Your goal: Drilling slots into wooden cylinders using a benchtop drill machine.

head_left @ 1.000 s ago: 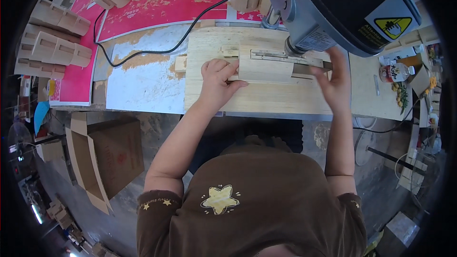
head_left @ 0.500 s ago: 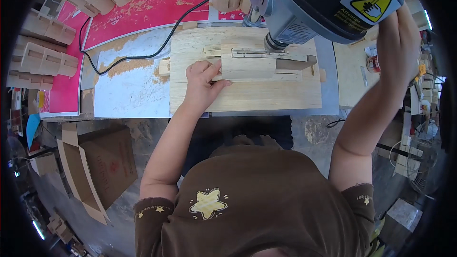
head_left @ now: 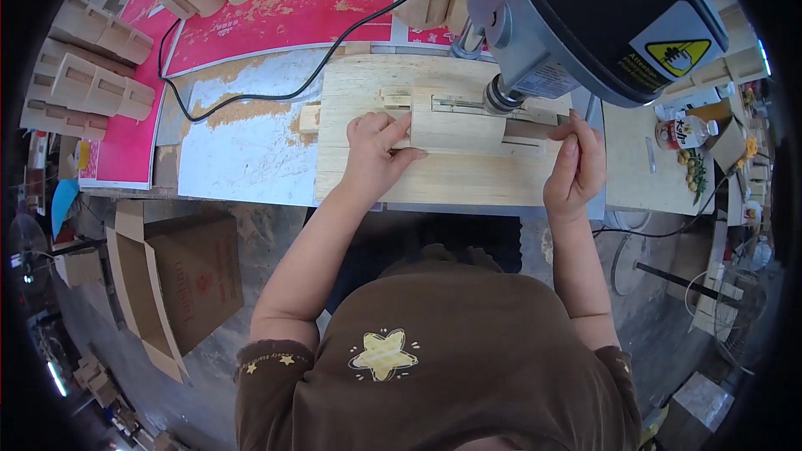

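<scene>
A pale wooden block (head_left: pixel 455 132) with a long slot in its top lies on a wooden base board (head_left: pixel 468 182). My left hand (head_left: pixel 376 150) grips the block's left end, thumb along its near side and fingers curled at the end. My right hand (head_left: pixel 576 169) is at the right end of the wooden fixture (head_left: pixel 535 131), fingers bent and thumb apart, with nothing visible in its grasp. Over the slot stands the chuck (head_left: pixel 503 96) of a grey and black drill press (head_left: pixel 576 25); whether a bit enters the slot is hidden.
Slotted wooden pieces (head_left: pixel 104 88) are stacked at left and along the back. A black cable (head_left: pixel 251 98) crosses the sawdust-strewn table. At right are a plastic bottle (head_left: pixel 687 132) and a flat side board (head_left: pixel 639 171). A cardboard box (head_left: pixel 188 284) stands on the floor at left.
My right hand has come down from the drill press's right side to the fixture's right end. My left hand still holds the block. The whole view has shifted slightly.
</scene>
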Available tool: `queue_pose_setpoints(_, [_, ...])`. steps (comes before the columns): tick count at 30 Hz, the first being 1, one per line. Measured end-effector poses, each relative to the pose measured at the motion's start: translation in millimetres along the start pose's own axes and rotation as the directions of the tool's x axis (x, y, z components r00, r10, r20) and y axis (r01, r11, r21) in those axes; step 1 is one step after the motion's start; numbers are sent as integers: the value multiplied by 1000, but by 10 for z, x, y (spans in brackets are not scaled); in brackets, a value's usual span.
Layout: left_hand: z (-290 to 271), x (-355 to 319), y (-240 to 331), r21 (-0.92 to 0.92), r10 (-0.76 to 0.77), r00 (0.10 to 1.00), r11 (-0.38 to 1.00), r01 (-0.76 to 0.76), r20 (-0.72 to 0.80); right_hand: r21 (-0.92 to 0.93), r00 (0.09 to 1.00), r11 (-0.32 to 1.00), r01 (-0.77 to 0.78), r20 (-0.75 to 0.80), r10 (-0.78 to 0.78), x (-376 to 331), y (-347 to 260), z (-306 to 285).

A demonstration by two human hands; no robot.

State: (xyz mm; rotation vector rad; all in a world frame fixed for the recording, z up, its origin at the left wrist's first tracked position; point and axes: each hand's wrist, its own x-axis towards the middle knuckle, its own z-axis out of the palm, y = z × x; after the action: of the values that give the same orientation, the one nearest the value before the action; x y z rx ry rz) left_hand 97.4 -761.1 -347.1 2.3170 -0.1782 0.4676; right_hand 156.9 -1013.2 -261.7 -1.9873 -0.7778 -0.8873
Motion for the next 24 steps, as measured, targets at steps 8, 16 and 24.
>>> queue_pose_setpoints(8, [4,-57,2,84,29,996,996,-22,-82,-60,994,997,-38,-106,31,729,-403,-461])
queue_pose_setpoints(16, [304,117,318,89,34,997,996,-28,-70,113,962,991,64,259,-91,1945,150,-340])
queue_pose_setpoints(24, [246,104,261,163,37,997,986,-24,-74,-88,973,973,-214,66,220,1043,-618,-608])
